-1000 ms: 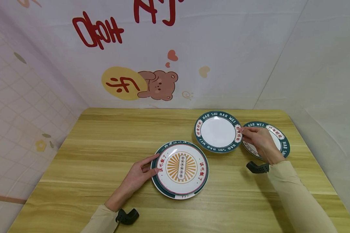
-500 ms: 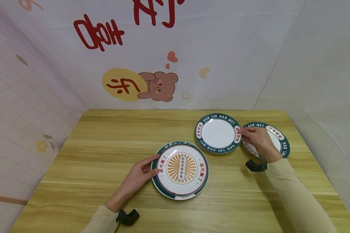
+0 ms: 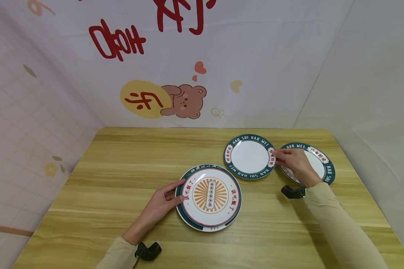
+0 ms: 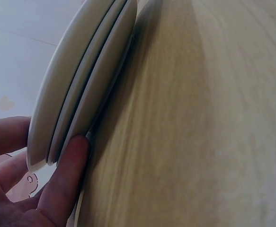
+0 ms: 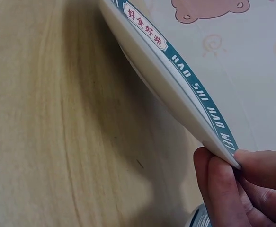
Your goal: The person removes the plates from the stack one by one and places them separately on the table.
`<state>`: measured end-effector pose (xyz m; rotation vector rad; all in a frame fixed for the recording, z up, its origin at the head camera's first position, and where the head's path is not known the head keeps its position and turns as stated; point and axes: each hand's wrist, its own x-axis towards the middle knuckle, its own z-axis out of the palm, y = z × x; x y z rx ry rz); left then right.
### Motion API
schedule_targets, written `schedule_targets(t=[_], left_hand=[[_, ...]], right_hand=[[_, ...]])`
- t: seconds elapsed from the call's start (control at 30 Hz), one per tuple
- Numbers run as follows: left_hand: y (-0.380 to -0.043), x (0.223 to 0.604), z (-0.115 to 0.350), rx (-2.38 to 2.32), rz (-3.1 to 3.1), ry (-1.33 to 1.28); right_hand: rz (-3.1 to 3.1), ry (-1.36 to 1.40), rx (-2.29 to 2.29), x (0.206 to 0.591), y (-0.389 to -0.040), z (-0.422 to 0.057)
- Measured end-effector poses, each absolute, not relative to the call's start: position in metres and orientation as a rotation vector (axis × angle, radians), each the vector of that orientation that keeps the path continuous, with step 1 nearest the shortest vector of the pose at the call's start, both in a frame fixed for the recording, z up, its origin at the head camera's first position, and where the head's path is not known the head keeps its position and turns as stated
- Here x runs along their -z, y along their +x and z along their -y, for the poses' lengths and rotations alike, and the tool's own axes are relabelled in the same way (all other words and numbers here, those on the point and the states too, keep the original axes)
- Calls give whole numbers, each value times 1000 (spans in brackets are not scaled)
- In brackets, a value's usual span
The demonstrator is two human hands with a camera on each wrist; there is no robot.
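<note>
My right hand (image 3: 296,162) pinches the right rim of a round white plate (image 3: 250,157) with a green lettered border. In the right wrist view, that plate (image 5: 175,90) is tilted and raised above the table, thumb on top and fingers beneath. My left hand (image 3: 158,205) holds the left rim of a stack of plates (image 3: 210,198), whose top plate bears an orange sunburst and red characters. Several stacked rims (image 4: 81,85) show in the left wrist view, with a finger of my left hand (image 4: 57,189) against the lowest one.
Another green-bordered plate (image 3: 318,160) lies at the back right, partly behind my right hand. The wooden table (image 3: 121,157) meets a printed wall covering (image 3: 262,56) at the back. Black wrist devices (image 3: 148,251) hang below both wrists.
The plate in my right hand has shifted slightly left and nearer, and looks a little flatter. My left hand keeps its place at the stack. The head view has tilted slightly.
</note>
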<state>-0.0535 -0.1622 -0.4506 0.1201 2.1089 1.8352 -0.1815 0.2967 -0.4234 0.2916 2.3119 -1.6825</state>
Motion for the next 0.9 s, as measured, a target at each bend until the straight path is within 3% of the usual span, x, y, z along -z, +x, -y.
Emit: schedule_targets(t=[0.9], left_hand=[[-53, 451, 162, -1820, -2122, 99]], right_hand=[[-2637, 114, 1264, 423, -182, -289]])
